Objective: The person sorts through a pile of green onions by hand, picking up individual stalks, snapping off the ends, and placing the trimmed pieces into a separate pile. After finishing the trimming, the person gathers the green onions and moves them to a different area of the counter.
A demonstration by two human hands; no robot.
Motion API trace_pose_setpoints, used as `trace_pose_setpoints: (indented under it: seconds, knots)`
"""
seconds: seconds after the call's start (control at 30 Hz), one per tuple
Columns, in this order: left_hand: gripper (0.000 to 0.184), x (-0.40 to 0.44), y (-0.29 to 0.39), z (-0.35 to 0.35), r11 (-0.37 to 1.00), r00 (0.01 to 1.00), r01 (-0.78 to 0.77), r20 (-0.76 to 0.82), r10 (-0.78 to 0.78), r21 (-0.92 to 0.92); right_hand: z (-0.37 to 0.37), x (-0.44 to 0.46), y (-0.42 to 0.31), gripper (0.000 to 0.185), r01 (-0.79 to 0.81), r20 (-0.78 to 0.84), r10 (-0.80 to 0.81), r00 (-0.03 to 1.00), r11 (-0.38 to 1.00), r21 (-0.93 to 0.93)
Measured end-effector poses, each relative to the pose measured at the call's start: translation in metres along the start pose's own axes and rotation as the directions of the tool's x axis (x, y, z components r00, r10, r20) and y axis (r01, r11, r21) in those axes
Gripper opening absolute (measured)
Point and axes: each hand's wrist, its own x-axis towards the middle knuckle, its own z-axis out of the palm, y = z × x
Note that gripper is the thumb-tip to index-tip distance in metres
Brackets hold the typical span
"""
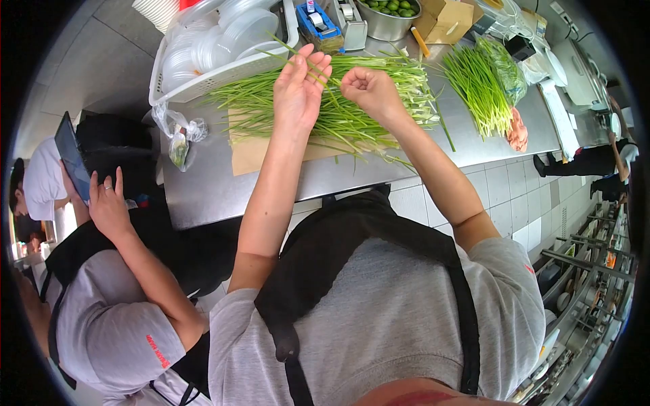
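Observation:
Above a large spread of garlic chives (254, 86) on the metal table, my left hand (299, 91) is closed lightly around a few thin green chive stalks, palm turned up. My right hand (374, 95) is in a pinch just to the right, its fingertips at the end of the same stalks. Brown paper (249, 157) lies under the pile, whose pale ends point right. The exact contact at my right fingertips is partly hidden by the curled fingers.
A white basket (157, 93) of clear plastic lids stands at the back left, near tape dispensers (318, 24) and a metal bowl of green limes (393, 8). Another chive bunch (477, 88) lies right. A knotted plastic bag (179, 145) sits left. A co-worker (115, 318) holds a tablet (73, 154).

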Motion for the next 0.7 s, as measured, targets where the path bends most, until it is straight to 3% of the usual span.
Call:
trace_pose_setpoints:
  seconds: [0.1, 0.17, 0.23, 0.27, 0.3, 0.33, 0.37, 0.4, 0.47, 0.5, 0.57, 0.63, 0.7]
  knots:
    - [0.022, 0.006, -0.006, -0.012, 0.998, 0.989, -0.045, 0.139, 0.051, -0.048, -0.001, -0.001, -0.005, 0.001, -0.01, -0.059, 0.012, 0.998, 0.999, 0.032]
    - [0.02, 0.006, -0.01, -0.012, 0.994, 0.991, -0.044, 0.125, 0.057, -0.101, -0.004, 0.002, -0.006, 0.001, -0.034, -0.121, 0.041, 0.992, 0.997, 0.065]
    - [0.019, 0.006, -0.008, -0.014, 0.987, 0.992, -0.045, 0.111, 0.062, -0.151, -0.017, 0.01, 0.0, 0.009, -0.042, -0.324, -0.011, 0.946, 0.987, -0.157]
    - [0.018, 0.009, -0.002, -0.017, 0.98, 0.996, -0.027, 0.073, 0.042, -0.199, -0.025, 0.009, 0.003, 0.009, -0.042, -0.325, -0.011, 0.946, 0.987, -0.156]
    - [0.017, 0.01, 0.003, -0.019, 0.969, 0.999, -0.013, 0.035, 0.022, -0.248, -0.034, 0.006, 0.001, 0.016, 0.065, -0.326, -0.284, 0.902, 0.834, -0.548]
    - [0.017, 0.011, 0.005, -0.02, 0.969, 0.999, -0.014, 0.032, 0.023, -0.248, -0.04, 0.005, -0.001, 0.023, 0.115, -0.212, -0.523, 0.826, 0.524, -0.844]
    - [0.017, 0.011, 0.008, -0.021, 0.955, 1.0, 0.001, 0.013, 0.003, -0.298, -0.042, -0.002, -0.003, 0.034, 0.116, -0.174, -0.452, 0.875, 0.543, -0.832]
    - [0.017, 0.012, 0.01, -0.021, 0.938, 1.0, 0.016, -0.006, -0.019, -0.347, -0.038, -0.007, -0.005, 0.034, 0.118, -0.172, -0.453, 0.875, 0.543, -0.832]
    - [0.017, 0.013, 0.01, -0.02, 0.932, 1.0, 0.027, 0.003, -0.028, -0.362, -0.024, -0.015, -0.01, 0.025, 0.168, -0.07, -0.266, 0.961, 0.768, -0.618]
    - [0.017, 0.013, 0.009, -0.02, 0.926, 0.999, 0.044, 0.014, -0.042, -0.374, -0.015, -0.02, -0.01, 0.025, 0.165, -0.072, -0.264, 0.962, 0.767, -0.62]
    - [0.016, 0.01, 0.009, -0.018, 0.92, 0.996, 0.089, 0.043, -0.078, -0.382, 0.004, -0.029, -0.007, 0.017, 0.049, 0.032, -0.046, 0.998, 0.99, -0.133]
    - [0.016, 0.003, 0.004, -0.014, 0.908, 0.989, 0.144, 0.076, -0.124, -0.394, 0.022, -0.031, -0.008, 0.014, 0.053, -0.006, -0.054, 0.999, 0.994, -0.098]
    - [0.014, -0.005, -0.001, -0.013, 0.944, 0.981, 0.192, 0.04, -0.189, -0.267, 0.021, -0.036, -0.008, 0.013, 0.055, -0.041, -0.057, 0.997, 0.996, -0.066]
